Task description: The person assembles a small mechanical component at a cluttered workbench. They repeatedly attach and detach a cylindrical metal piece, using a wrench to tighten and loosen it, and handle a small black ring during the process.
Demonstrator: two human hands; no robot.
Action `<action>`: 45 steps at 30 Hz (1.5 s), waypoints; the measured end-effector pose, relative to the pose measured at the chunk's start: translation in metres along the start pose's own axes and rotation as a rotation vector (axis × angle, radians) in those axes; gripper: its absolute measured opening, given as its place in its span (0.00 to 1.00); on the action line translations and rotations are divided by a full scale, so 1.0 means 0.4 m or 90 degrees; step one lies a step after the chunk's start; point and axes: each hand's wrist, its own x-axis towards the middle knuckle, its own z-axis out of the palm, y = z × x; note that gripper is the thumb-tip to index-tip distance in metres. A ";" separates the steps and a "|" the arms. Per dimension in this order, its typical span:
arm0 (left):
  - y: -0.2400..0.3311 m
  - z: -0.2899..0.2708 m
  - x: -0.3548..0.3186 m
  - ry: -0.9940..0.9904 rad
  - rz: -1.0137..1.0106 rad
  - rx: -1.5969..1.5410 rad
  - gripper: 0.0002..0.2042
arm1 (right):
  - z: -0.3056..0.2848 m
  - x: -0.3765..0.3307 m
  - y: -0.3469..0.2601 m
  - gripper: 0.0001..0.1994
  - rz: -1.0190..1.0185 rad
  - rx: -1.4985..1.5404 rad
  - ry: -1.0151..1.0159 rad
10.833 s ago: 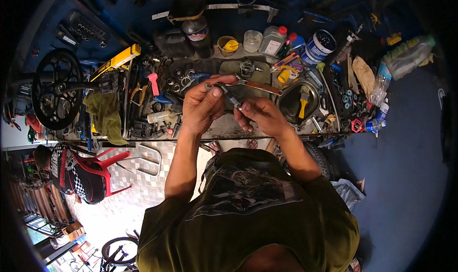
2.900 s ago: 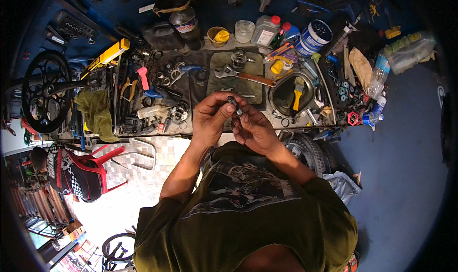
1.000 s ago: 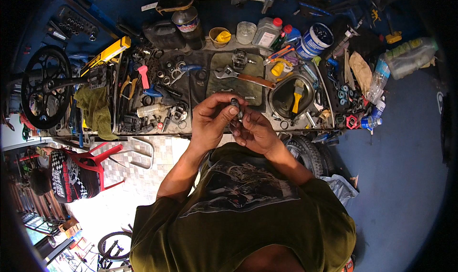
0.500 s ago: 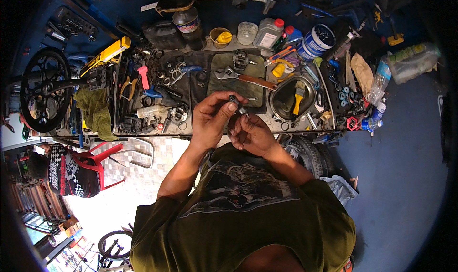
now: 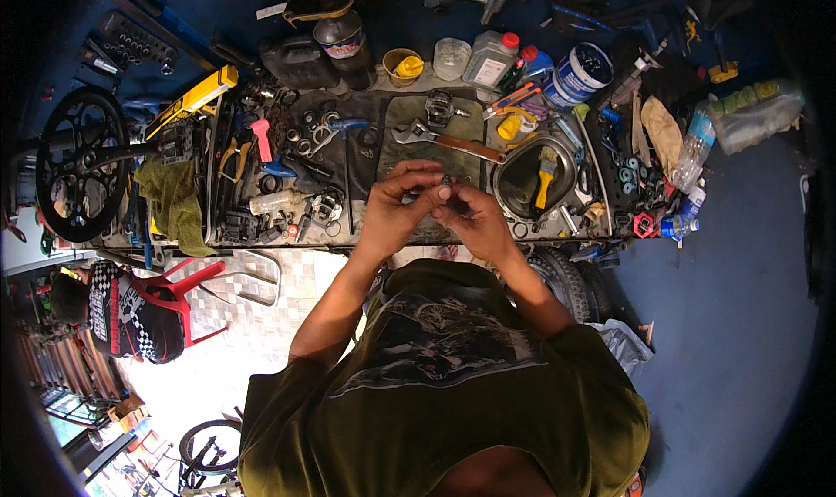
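Above the near edge of the workbench, my left hand and my right hand meet fingertip to fingertip. Both pinch a small dark metal part, mostly covered by the fingers, so its exact kind cannot be made out. Just beyond them an adjustable wrench with a brown handle lies across a dark green cloth. Behind the wrench rests a small metal assembly. To the right of my hands is a metal pan with a yellow-handled brush in it.
On the left are a pink-headed hammer, a green rag and a crankset. Bottles and a white-blue tub line the back. A person sits on a red chair at lower left.
My right hand has risen toward the left, and the fingertips of both hands have come together around the small part. It now shows less between them.
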 end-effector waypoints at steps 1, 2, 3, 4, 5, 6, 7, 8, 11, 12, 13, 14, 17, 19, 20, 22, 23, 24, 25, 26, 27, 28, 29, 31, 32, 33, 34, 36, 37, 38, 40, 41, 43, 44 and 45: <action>-0.012 0.001 -0.002 0.008 0.049 0.070 0.10 | -0.009 -0.007 0.011 0.18 0.043 0.005 0.003; -0.018 -0.004 -0.002 0.001 0.000 0.075 0.11 | -0.014 -0.012 0.023 0.18 0.085 0.011 0.005; -0.022 -0.015 0.002 -0.007 -0.050 0.080 0.11 | -0.017 -0.017 0.038 0.15 0.068 0.037 0.051; -0.030 -0.030 0.008 -0.015 -0.099 0.084 0.12 | -0.019 -0.021 0.053 0.12 0.050 0.064 0.097; -0.054 -0.064 0.026 0.018 -0.042 0.242 0.13 | -0.020 -0.022 0.062 0.09 0.032 0.092 0.142; -0.096 -0.114 0.051 0.053 0.016 0.400 0.13 | -0.025 -0.025 0.056 0.10 0.034 0.118 0.166; -0.161 -0.174 0.082 0.142 0.040 0.451 0.13 | -0.033 -0.024 0.049 0.11 0.036 0.104 0.175; -0.110 -0.186 0.118 0.198 -0.092 0.498 0.12 | -0.048 -0.021 0.047 0.11 0.040 0.090 0.194; -0.249 -0.336 0.197 0.225 -0.114 0.689 0.16 | -0.068 0.008 0.039 0.15 0.024 0.106 0.209; -0.260 -0.349 0.211 0.225 -0.128 0.710 0.17 | -0.063 0.017 0.016 0.15 0.014 0.151 0.213; -0.272 -0.360 0.224 0.226 -0.143 0.730 0.17 | -0.062 0.024 0.003 0.15 0.004 0.196 0.216; -0.303 -0.380 0.235 0.196 -0.180 0.750 0.23 | -0.065 0.032 0.005 0.15 -0.003 0.193 0.212; -0.340 -0.365 0.273 0.182 -0.293 0.759 0.29 | -0.063 0.044 0.008 0.14 -0.014 0.203 0.205; -0.338 -0.327 0.276 0.203 -0.284 0.707 0.32 | -0.055 0.047 0.010 0.15 -0.021 0.241 0.216; -0.335 -0.316 0.278 0.215 -0.279 0.681 0.33 | -0.054 0.051 0.014 0.14 -0.017 0.236 0.217; -0.334 -0.309 0.280 0.187 -0.230 0.714 0.31 | -0.053 0.059 0.024 0.13 -0.009 0.226 0.216; -0.339 -0.310 0.282 0.174 -0.205 0.731 0.30 | -0.050 0.066 0.017 0.13 -0.020 0.233 0.211; -0.341 -0.318 0.282 0.193 -0.192 0.687 0.29 | -0.046 0.073 0.009 0.14 -0.030 0.239 0.205; -0.341 -0.333 0.281 0.213 -0.180 0.642 0.28 | -0.041 0.082 -0.002 0.14 -0.041 0.246 0.197; -0.330 -0.336 0.284 0.227 -0.166 0.597 0.26 | -0.039 0.088 -0.009 0.14 -0.058 0.245 0.199; -0.319 -0.340 0.281 0.228 -0.104 0.539 0.24 | -0.037 0.096 -0.017 0.14 -0.075 0.244 0.199; -0.308 -0.349 0.270 0.230 -0.043 0.481 0.23 | -0.035 0.104 -0.027 0.14 -0.091 0.242 0.198; -0.272 -0.342 0.258 0.226 0.018 0.419 0.21 | -0.036 0.111 -0.040 0.14 -0.111 0.209 0.197; -0.067 -0.214 0.203 0.180 -0.180 0.129 0.19 | -0.043 0.119 -0.071 0.14 -0.148 0.139 0.201; -0.021 -0.186 0.168 0.167 -0.204 0.046 0.19 | -0.036 0.132 -0.087 0.13 -0.169 0.138 0.191; 0.011 -0.158 0.138 0.165 -0.252 -0.044 0.20 | -0.027 0.147 -0.101 0.13 -0.188 0.136 0.180; 0.030 -0.130 0.110 0.158 -0.249 -0.020 0.20 | -0.021 0.156 -0.114 0.13 -0.207 0.135 0.169; 0.013 -0.097 0.064 0.136 -0.231 -0.108 0.19 | -0.014 0.153 -0.156 0.13 -0.155 0.041 0.127; 0.014 -0.079 0.052 0.134 -0.239 -0.129 0.19 | -0.012 0.152 -0.165 0.13 -0.128 -0.008 0.108; 0.019 -0.071 0.041 0.138 -0.261 -0.186 0.19 | -0.008 0.153 -0.164 0.13 -0.174 -0.065 0.116; 0.028 -0.062 0.027 0.144 -0.304 -0.301 0.19 | -0.010 0.139 -0.181 0.12 -0.184 -0.160 0.116; 0.032 -0.060 0.020 0.147 -0.310 -0.293 0.19 | -0.008 0.134 -0.188 0.12 -0.188 -0.207 0.116; 0.038 -0.056 0.011 0.149 -0.321 -0.276 0.20 | -0.005 0.130 -0.188 0.11 -0.196 -0.196 0.101; 0.044 -0.052 0.009 0.149 -0.328 -0.275 0.19 | -0.005 0.129 -0.187 0.10 -0.200 -0.190 0.095; 0.051 -0.048 0.008 0.148 -0.336 -0.274 0.19 | -0.006 0.128 -0.189 0.10 -0.190 -0.191 0.088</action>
